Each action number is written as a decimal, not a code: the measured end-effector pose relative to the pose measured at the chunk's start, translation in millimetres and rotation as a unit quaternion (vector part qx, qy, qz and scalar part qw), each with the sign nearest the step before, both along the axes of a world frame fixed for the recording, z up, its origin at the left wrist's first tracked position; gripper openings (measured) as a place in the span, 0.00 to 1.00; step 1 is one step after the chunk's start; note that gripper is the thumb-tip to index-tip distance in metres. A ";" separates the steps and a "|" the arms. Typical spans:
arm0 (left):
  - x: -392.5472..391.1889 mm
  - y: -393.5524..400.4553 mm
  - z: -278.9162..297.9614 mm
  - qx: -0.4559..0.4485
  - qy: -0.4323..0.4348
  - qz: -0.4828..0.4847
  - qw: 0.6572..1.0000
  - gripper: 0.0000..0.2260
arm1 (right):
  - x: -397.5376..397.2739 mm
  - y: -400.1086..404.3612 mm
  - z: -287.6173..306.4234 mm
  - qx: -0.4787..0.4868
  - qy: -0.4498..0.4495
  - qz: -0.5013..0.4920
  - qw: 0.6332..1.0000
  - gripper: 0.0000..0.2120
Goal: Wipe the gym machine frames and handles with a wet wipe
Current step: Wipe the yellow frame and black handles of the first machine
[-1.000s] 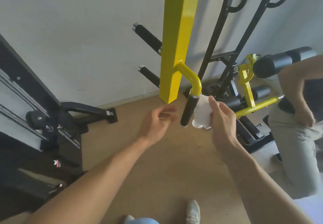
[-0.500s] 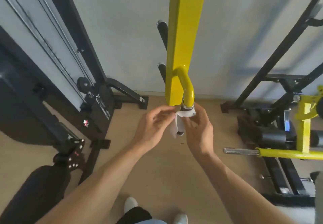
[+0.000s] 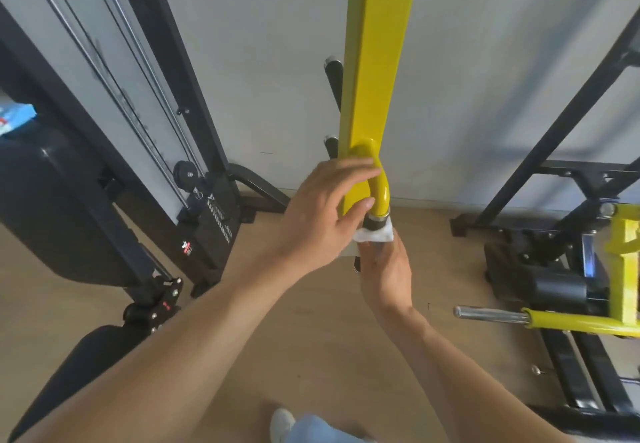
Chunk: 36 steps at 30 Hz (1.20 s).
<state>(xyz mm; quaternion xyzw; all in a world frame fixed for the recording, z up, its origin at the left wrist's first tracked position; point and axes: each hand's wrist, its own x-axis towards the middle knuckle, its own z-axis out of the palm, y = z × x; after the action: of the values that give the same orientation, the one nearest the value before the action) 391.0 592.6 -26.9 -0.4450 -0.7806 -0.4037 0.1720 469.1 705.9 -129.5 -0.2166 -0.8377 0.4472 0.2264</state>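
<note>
A yellow square post (image 3: 377, 62) hangs down the middle of the view. From its lower end a curved yellow handle (image 3: 379, 186) bends down into a black grip (image 3: 375, 223). My right hand (image 3: 386, 269) is wrapped round that grip from below with a white wet wipe (image 3: 375, 235) between palm and grip. Most of the grip is hidden by the hand. My left hand (image 3: 320, 214) rests against the post's lower end and the curved handle, fingers spread, holding nothing.
A black cable machine (image 3: 145, 131) with a padded seat (image 3: 52, 207) stands at the left. A black and yellow bench frame (image 3: 588, 269) with a chrome bar (image 3: 491, 314) stands at the right. Two black pegs (image 3: 334, 72) stick out behind the post. Wooden floor (image 3: 311, 338) lies below.
My left hand has risen from beside the wipe onto the post's lower end. My right hand has closed round the grip with the wipe. The view has moved closer.
</note>
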 end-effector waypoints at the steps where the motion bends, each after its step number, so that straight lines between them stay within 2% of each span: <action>1: -5.8 1.7 3.0 -0.046 0.029 -0.015 0.998 0.17 | 0.5 0.2 -1.9 0.007 -0.016 0.010 1.000 0.08; 4: -17.7 4.0 4.3 -0.121 0.038 -0.023 0.992 0.21 | -0.3 3.2 4.4 -0.017 -0.018 0.008 1.000 0.11; 8: -21.6 5.4 1.0 -0.093 0.025 -0.025 0.995 0.23 | 1.1 4.1 18.6 0.044 0.055 -0.016 0.997 0.07; 10: -21.6 7.9 -1.2 -0.082 0.022 -0.021 0.996 0.23 | 4.3 -1.5 22.0 -0.012 0.071 -0.034 0.997 0.10; 12: -21.4 10.3 -2.8 -0.079 0.020 -0.021 0.996 0.23 | 7.1 -8.8 23.9 -0.118 0.071 -0.051 0.989 0.13; 14: -22.1 11.3 -4.4 -0.072 0.022 -0.025 0.997 0.23 | 7.6 -13.9 25.5 -0.211 0.071 -0.084 0.971 0.11; 15: -22.7 11.4 -4.9 -0.069 0.021 -0.027 0.997 0.22 | 8.0 -14.2 26.1 -0.219 0.075 -0.097 0.968 0.09; 19: -23.7 11.9 -6.4 -0.054 0.017 -0.025 0.998 0.22 | 10.9 -12.3 21.5 -0.171 0.097 -0.094 0.976 0.03; 22: -23.8 13.0 -9.4 -0.051 0.016 -0.029 0.998 0.22 | 7.2 -13.7 21.1 -0.149 0.106 -0.115 0.976 0.13; 25: -24.5 13.5 -13.1 -0.043 0.012 -0.031 0.999 0.23 | 3.6 -10.9 27.5 -0.137 0.114 -0.098 0.979 0.10; 28: -24.5 14.1 -13.5 -0.041 0.012 -0.031 0.999 0.24 | 8.2 -2.7 13.8 -0.115 0.049 -0.048 0.991 0.04; 31: -25.9 14.8 -13.3 -0.036 0.019 -0.027 0.999 0.24 | 13.5 0.4 7.2 -0.106 -0.004 -0.036 0.994 0.05; 34: -25.0 15.5 -14.3 -0.038 0.014 -0.026 0.999 0.24 | 9.6 0.1 30.4 -0.107 0.067 -0.048 0.991 0.09; 36: -23.8 16.2 -14.5 -0.038 0.005 -0.027 0.999 0.24 | 5.4 2.5 33.9 -0.106 0.098 -0.047 0.988 0.08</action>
<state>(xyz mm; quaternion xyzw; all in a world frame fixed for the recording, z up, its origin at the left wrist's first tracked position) 367.2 608.7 -41.4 -0.4738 -0.7823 -0.3764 0.1478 474.5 708.3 -95.5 -0.2340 -0.7481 0.5416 0.3038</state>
